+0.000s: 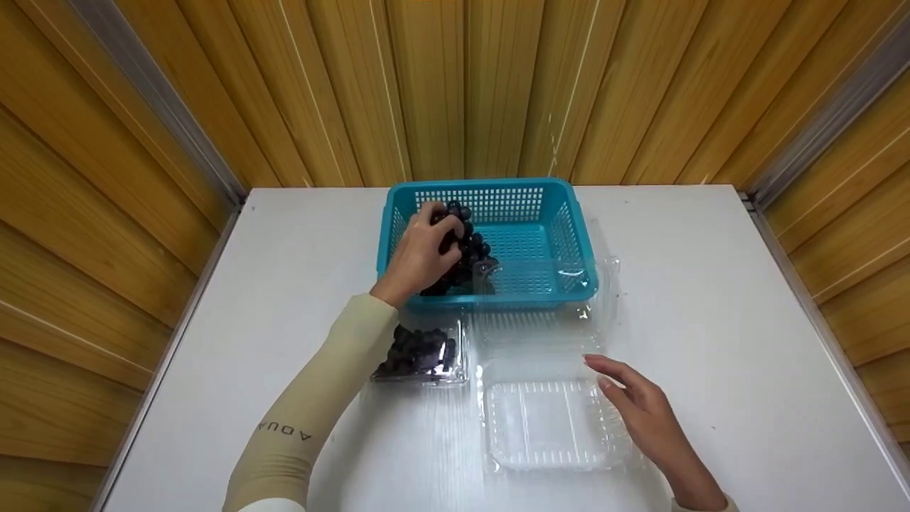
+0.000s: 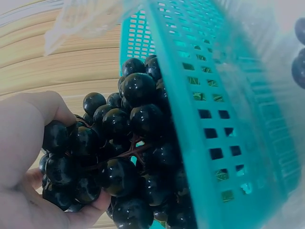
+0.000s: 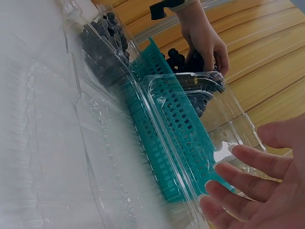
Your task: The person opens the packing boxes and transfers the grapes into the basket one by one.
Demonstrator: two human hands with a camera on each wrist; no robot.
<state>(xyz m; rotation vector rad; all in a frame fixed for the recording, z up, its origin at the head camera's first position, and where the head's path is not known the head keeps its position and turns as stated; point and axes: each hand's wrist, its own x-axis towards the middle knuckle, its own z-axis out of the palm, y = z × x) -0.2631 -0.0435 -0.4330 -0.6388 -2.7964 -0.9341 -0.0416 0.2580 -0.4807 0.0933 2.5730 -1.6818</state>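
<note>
The left hand (image 1: 423,247) grips and partly hides round black grapes (image 1: 478,250) in a turquoise plastic basket (image 1: 483,185). A transparent plastic lid (image 1: 537,336) (edges faint) overlaps its front; the right hand (image 1: 643,407), fingers loosely extended, holds nothing.

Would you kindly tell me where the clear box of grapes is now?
In the head view, the clear box of grapes sits on the white table, left of the open container and on the near side of the teal basket.

Wood-grained panels (image 1: 490,92) enclose a white table (image 1: 682,284) on three sides, grey metal strips (image 1: 163,99) lining the corners.
</note>
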